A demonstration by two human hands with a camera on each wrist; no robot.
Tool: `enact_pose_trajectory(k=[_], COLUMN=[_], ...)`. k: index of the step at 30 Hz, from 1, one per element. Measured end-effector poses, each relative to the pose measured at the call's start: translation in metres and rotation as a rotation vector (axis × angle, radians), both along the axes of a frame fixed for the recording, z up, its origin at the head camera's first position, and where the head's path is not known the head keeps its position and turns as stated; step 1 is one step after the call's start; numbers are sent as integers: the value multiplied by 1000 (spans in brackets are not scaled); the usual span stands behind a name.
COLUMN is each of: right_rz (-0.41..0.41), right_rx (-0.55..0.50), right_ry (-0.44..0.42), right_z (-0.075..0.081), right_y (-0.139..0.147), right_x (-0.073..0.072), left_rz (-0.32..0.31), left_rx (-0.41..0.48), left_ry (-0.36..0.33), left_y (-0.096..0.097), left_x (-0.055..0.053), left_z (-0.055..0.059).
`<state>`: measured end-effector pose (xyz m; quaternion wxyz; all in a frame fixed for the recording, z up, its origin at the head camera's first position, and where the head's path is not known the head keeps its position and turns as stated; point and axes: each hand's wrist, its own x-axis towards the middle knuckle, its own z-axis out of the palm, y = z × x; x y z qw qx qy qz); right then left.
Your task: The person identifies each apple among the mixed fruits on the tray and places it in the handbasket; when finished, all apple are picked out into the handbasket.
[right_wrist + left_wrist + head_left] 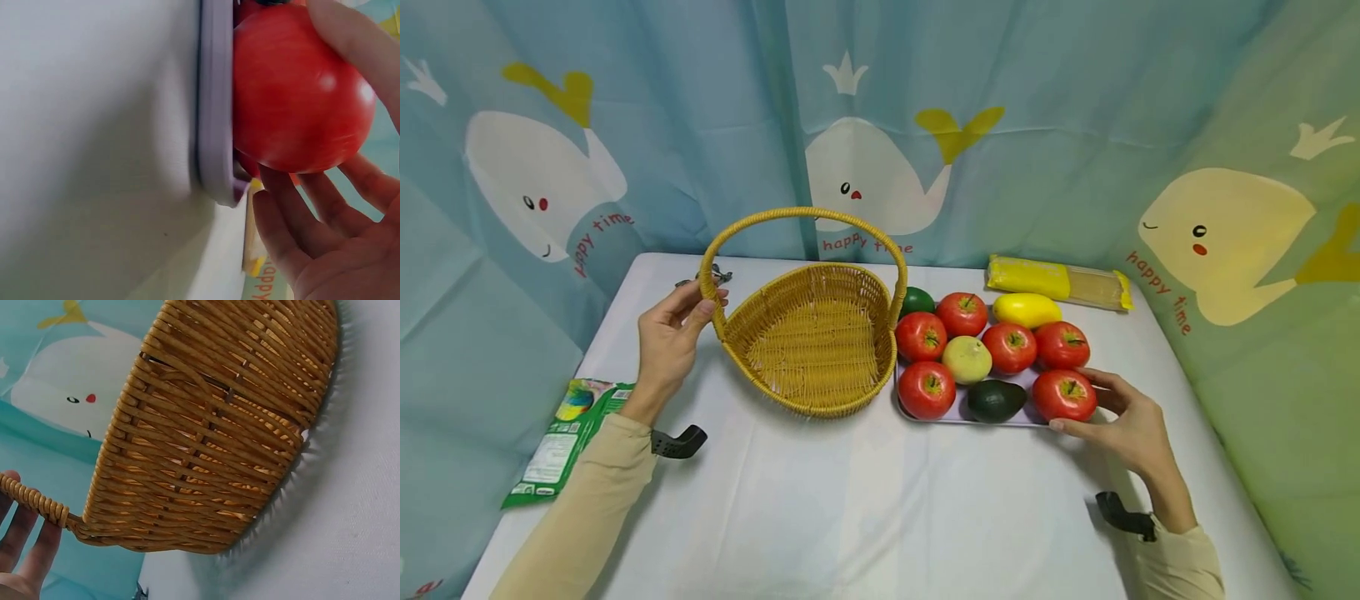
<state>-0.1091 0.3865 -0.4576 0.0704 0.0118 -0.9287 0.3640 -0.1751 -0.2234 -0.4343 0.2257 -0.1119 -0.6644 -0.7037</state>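
My left hand (670,340) holds the handle (709,279) of a yellow-brown wicker basket (808,350) near its left end. Nothing lies inside the basket. In the left wrist view, fingers (42,550) sit against the wrapped handle, beside the woven side. At the right end of a pale purple tray (215,112), my right hand (1131,423) grips a red apple (1064,397), thumb on one side and fingers on the other. Beside it on the tray lie several more red apples (927,390), a dark avocado (996,401), a pale yellow-green round fruit (967,359) and a yellow mango-shaped fruit (1027,310).
A yellow pack of noodles (1060,282) lies behind the tray. At the left table edge is a green packet (568,442). A small dark metallic object (721,273) lies behind my left hand. A whale-print curtain (880,100) surrounds the white table (850,508).
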Motion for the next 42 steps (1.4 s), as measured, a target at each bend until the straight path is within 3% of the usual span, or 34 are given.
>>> enact_pose_trajectory(k=[10,15,22,30,42], right_rz=[-11,-6,76,192,335], right_rx=[-145,-232,-338,-571,-614], right_ry=[31,49,93,104,78], right_z=[5,9,19,30,46], right_y=[6,4,-9,-32,-75], right_x=[5,2,-4,-16,-38], left_rz=[46,56,91,150,194], left_rx=[-39,-57,-93,-149,-173], left_ry=[-41,-20,54,72,45], left_y=[0,0,3,6,8], left_x=[0,-1,-3,-2,-1], left_z=[-4,-4,-7,-9,-10])
